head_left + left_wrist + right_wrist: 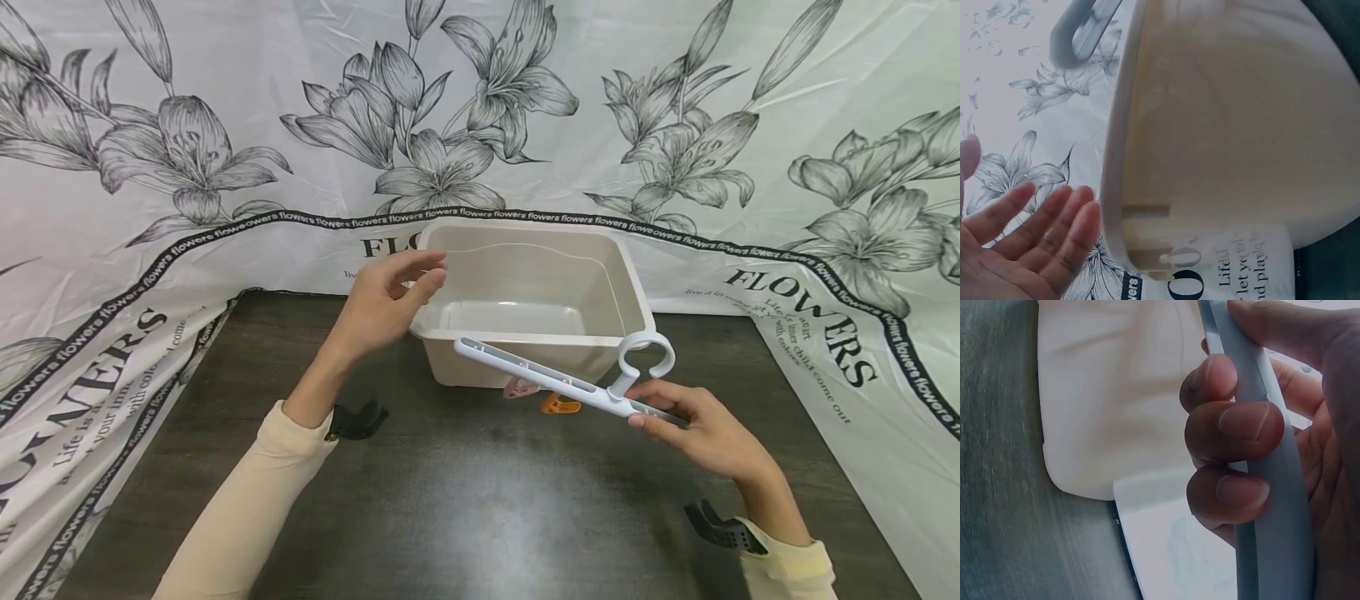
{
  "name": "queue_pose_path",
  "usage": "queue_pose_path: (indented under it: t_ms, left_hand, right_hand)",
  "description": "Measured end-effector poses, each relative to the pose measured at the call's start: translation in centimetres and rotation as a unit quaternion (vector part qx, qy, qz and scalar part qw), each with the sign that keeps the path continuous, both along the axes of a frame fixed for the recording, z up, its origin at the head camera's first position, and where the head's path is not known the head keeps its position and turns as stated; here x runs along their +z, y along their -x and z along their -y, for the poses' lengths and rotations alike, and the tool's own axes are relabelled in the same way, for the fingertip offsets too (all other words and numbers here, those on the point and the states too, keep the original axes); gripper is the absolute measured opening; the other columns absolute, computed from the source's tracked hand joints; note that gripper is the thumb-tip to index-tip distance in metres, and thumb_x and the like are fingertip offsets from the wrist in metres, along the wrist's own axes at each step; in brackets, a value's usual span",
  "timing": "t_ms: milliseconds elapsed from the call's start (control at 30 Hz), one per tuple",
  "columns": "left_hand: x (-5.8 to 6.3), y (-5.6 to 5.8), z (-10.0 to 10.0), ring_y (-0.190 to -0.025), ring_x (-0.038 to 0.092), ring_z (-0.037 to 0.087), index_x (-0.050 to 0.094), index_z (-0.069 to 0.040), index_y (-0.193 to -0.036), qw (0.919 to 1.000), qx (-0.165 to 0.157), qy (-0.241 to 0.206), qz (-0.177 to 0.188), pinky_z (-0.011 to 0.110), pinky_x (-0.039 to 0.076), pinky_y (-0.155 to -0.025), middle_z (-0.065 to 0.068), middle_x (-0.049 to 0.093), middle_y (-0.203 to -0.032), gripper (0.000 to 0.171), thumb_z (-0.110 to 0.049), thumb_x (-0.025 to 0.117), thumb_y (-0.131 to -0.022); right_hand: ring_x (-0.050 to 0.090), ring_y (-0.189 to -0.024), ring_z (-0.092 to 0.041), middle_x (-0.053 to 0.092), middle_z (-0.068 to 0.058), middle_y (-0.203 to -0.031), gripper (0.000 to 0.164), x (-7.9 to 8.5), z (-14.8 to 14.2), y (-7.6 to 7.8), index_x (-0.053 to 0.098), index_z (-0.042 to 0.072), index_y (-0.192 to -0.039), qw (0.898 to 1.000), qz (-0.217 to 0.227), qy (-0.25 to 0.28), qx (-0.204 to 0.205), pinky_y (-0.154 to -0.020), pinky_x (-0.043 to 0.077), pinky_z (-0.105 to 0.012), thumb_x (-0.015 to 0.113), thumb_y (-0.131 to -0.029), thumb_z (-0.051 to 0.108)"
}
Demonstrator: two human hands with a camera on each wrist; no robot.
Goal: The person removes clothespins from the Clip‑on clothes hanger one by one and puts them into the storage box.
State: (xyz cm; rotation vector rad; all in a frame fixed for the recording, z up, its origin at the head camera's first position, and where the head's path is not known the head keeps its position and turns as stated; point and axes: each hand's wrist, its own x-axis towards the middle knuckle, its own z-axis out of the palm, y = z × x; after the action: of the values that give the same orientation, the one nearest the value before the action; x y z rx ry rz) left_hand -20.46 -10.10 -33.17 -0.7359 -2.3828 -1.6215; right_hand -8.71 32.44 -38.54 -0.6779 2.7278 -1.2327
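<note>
My right hand (708, 429) grips one end of a pale blue-grey plastic hanger (540, 377), a slotted bar with a round open hook (647, 354) standing up from it. In the right wrist view, several fingers (1235, 431) curl around the bar (1272, 456). The bar slants in front of a beige plastic basin (525, 283), its far end over the basin's front rim. My left hand (386, 302) is raised by the basin's left rim and holds nothing. Its fingers (1054, 237) are loosely extended in the left wrist view.
Just below the bar, near the basin's front base, are a pink clip (520, 387) and an orange clip (560, 404); whether they hang or lie is unclear. The dark table (480, 508) is bordered by a white flower-printed cloth (525, 183) at the back and sides.
</note>
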Motion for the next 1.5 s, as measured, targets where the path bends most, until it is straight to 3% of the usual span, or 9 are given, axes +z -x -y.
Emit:
queue_pose_path:
  t_ms: [100, 300, 500, 667, 900, 1067, 1267, 1500]
  left_hand:
    - [-0.6, -1.1, 0.0, -0.105, 0.073, 0.017, 0.065, -0.006, -0.134, 0.9984, -0.02, -0.051, -0.014, 0.022, 0.059, -0.082, 0.014, 0.071, -0.127, 0.032, -0.016, 0.063, -0.103]
    - [-2.2, -3.4, 0.4, -0.109, 0.072, 0.02, 0.062, -0.002, -0.134, 0.9898, -0.048, -0.133, -0.016, 0.029, 0.061, -0.085, 0.023, 0.069, -0.125, 0.032, -0.007, 0.061, -0.103]
    - [-4.3, -4.8, 0.7, -0.107, 0.073, 0.019, 0.06, 0.002, -0.134, 0.9818, -0.066, -0.178, -0.01, 0.031, 0.061, -0.085, 0.024, 0.069, -0.122, 0.033, 0.001, 0.06, -0.101]
    - [-5.7, -5.8, 0.6, -0.107, 0.072, 0.016, 0.056, 0.01, -0.135, 0.9737, -0.103, -0.202, -0.018, 0.032, 0.061, -0.084, 0.024, 0.069, -0.121, 0.036, 0.004, 0.06, -0.1]
    - [-6.9, -6.9, -0.3, -0.109, 0.071, 0.019, 0.057, 0.006, -0.136, 0.9737, -0.121, -0.193, -0.005, 0.03, 0.06, -0.088, 0.018, 0.069, -0.12, 0.037, -0.001, 0.063, -0.1]
    - [-7.8, -7.3, -1.1, -0.106, 0.072, 0.029, 0.058, 0.002, -0.134, 0.9764, -0.134, -0.169, 0.007, 0.033, 0.06, -0.089, 0.025, 0.069, -0.114, 0.036, -0.001, 0.065, -0.099]
    - [-9.0, -7.5, -2.1, -0.107, 0.069, 0.041, 0.064, -0.006, -0.126, 0.9815, -0.135, -0.132, 0.032, 0.033, 0.058, -0.092, 0.019, 0.072, -0.114, 0.03, -0.003, 0.068, -0.097]
    - [-10.1, -7.4, -3.2, -0.11, 0.069, 0.031, 0.065, -0.009, -0.128, 0.9839, -0.145, -0.089, 0.053, 0.036, 0.059, -0.091, 0.015, 0.071, -0.118, 0.028, -0.01, 0.067, -0.1]
  right_hand:
    - [0.06, -0.072, -0.006, 0.072, 0.005, -0.096, 0.026, 0.0, 0.2, -0.1, 0.068, 0.022, -0.117, 1.0, -0.006, -0.004, -0.001, -0.06, 0.048, -0.026, 0.073, -0.095, 0.009]
    - [0.06, -0.074, -0.007, 0.072, 0.007, -0.098, 0.028, 0.2, 0.6, -0.5, 0.068, 0.022, -0.118, 1.0, -0.01, -0.001, 0.003, -0.061, 0.048, -0.026, 0.073, -0.095, 0.007]
    - [0.059, -0.069, -0.005, 0.071, 0.006, -0.097, 0.03, 0.0, 0.9, -0.7, 0.068, 0.022, -0.12, 1.0, -0.013, 0.008, 0.015, -0.058, 0.048, -0.026, 0.072, -0.095, 0.006]
    - [0.061, -0.065, -0.005, 0.072, 0.005, -0.096, 0.031, 0.1, 1.0, -0.8, 0.067, 0.021, -0.121, 1.0, -0.017, 0.005, 0.016, -0.057, 0.05, -0.026, 0.072, -0.095, 0.005]
    - [0.063, -0.064, -0.007, 0.074, -0.001, -0.096, 0.032, 0.4, 1.1, -0.6, 0.067, 0.023, -0.119, 0.999, -0.028, 0.008, 0.021, -0.058, 0.052, -0.026, 0.073, -0.094, 0.005]
    - [0.061, -0.063, -0.009, 0.073, 0.0, -0.096, 0.033, 0.6, 1.5, -0.6, 0.067, 0.025, -0.12, 0.999, -0.021, 0.011, 0.022, -0.056, 0.05, -0.026, 0.073, -0.094, 0.004]
    - [0.062, -0.062, -0.013, 0.072, 0.004, -0.095, 0.036, 0.6, 1.8, -0.6, 0.067, 0.024, -0.121, 0.999, -0.018, 0.006, 0.026, -0.056, 0.05, -0.026, 0.073, -0.093, 0.003]
    - [0.062, -0.062, -0.014, 0.072, 0.009, -0.094, 0.037, 0.5, 2.2, -0.5, 0.067, 0.027, -0.121, 0.999, -0.021, 0.006, 0.031, -0.056, 0.051, -0.026, 0.073, -0.093, 0.004]
